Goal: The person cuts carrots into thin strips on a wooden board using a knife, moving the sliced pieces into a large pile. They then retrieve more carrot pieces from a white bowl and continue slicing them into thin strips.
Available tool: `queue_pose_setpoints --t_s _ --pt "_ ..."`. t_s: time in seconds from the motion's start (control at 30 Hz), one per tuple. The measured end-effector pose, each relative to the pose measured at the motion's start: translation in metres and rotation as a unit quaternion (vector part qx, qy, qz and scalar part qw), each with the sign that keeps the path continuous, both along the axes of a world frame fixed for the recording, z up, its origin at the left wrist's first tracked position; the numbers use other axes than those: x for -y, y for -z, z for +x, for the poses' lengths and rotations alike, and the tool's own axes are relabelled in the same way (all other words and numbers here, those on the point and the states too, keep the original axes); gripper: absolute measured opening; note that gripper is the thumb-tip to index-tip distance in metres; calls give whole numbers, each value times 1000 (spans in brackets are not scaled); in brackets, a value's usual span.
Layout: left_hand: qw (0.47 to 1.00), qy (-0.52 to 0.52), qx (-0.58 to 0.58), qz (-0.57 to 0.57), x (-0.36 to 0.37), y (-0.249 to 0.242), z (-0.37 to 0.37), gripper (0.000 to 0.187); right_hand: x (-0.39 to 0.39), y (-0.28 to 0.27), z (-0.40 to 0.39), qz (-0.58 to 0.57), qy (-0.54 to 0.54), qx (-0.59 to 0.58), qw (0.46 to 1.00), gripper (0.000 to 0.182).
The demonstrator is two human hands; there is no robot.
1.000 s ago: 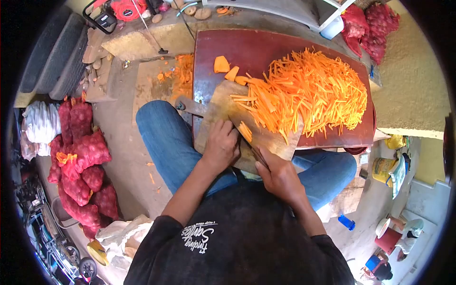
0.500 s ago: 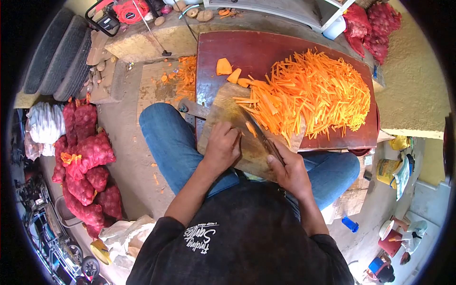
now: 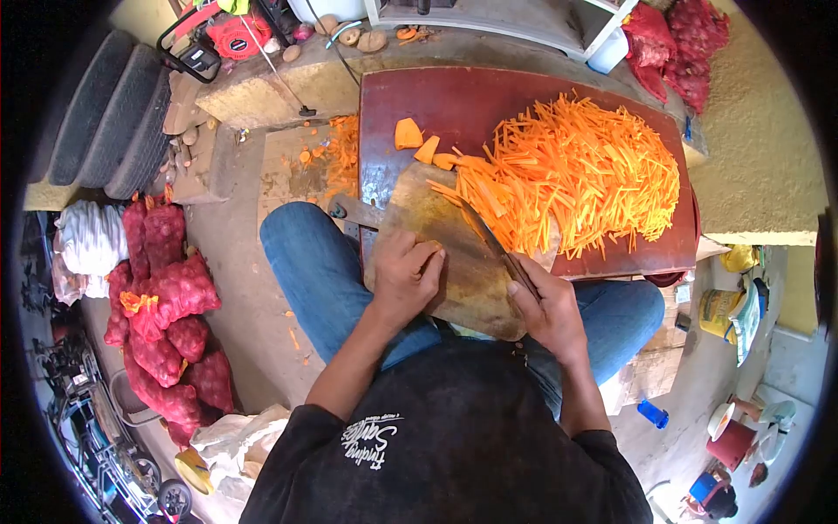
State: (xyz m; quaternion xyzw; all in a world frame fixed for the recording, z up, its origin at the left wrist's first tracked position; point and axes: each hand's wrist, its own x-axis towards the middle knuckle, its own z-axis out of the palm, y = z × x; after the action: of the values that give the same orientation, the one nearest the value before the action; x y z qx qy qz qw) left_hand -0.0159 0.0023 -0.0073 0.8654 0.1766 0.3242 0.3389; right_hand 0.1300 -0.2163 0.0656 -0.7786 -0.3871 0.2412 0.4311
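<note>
My right hand (image 3: 548,307) is wrapped round the handle of a knife (image 3: 491,240), whose blade lies along the near edge of the cut carrot sticks. A worn wooden cutting board (image 3: 467,293) rests under the knife, tilted across the table edge. Over the board's left part is my left hand (image 3: 408,272), fingers curled in; whatever they hold, if anything, is too small to make out. A large heap of orange carrot sticks (image 3: 585,175) covers the right of the red table (image 3: 454,96). Larger carrot pieces (image 3: 408,134) lie at the back left.
Red net sacks (image 3: 175,297) stand on the floor at left, below stacked tyres (image 3: 105,113). Orange scraps (image 3: 342,153) lie on cardboard left of the table. A blue object (image 3: 653,414) lies on the floor at right. Other people (image 3: 720,498) are at the far lower right.
The loose carrot piece beside the blade no longer shows on the board. My right hand and knife have shifted slightly right. The whole view has moved a little.
</note>
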Motion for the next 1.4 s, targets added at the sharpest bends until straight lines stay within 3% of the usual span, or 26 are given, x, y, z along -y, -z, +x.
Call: queue_pose_setpoints --t_s 0.2,0.23,0.33,0.37,0.57,0.63,0.73,0.77,0.87,0.97,1.17,1.4 --pt "979 -32 96 -179 -4 -29 16 17 12 -16 -4 -14 -71 189 979 51" --pt "976 -15 57 -211 -9 -39 18 26 13 -17 -6 -25 -79 210 974 53" --pt "992 120 18 -19 -30 -60 41 40 13 -23 -9 -43 -107 271 956 54" --pt "984 162 -74 7 -35 -61 46 55 12 -24 -10 -46 -117 291 948 54" --pt "958 155 -188 155 -36 -55 104 62 16 -20 -13 -12 -137 391 910 53" --pt "955 140 -195 176 -40 -53 113 60 20 -19 -17 -6 -132 377 917 52" --pt "980 112 -131 96 -58 -44 110 55 26 -23 -23 -13 -120 341 932 51" --pt "983 66 -116 124 -65 -44 105 49 28 -25 -26 -18 -116 325 938 51" --pt "987 49 -134 68 -120 -17 103 43 31 -15 -29 38 -89 273 957 53" --pt "988 78 -130 -22 -158 4 101 38 35 -9 -34 12 -86 241 967 55" --pt "962 71 -258 50 -152 -3 127 43 33 -2 -38 23 -81 234 969 55" --pt "943 53 -304 126 -150 5 160 37 34 2 -40 4 -71 229 971 59"
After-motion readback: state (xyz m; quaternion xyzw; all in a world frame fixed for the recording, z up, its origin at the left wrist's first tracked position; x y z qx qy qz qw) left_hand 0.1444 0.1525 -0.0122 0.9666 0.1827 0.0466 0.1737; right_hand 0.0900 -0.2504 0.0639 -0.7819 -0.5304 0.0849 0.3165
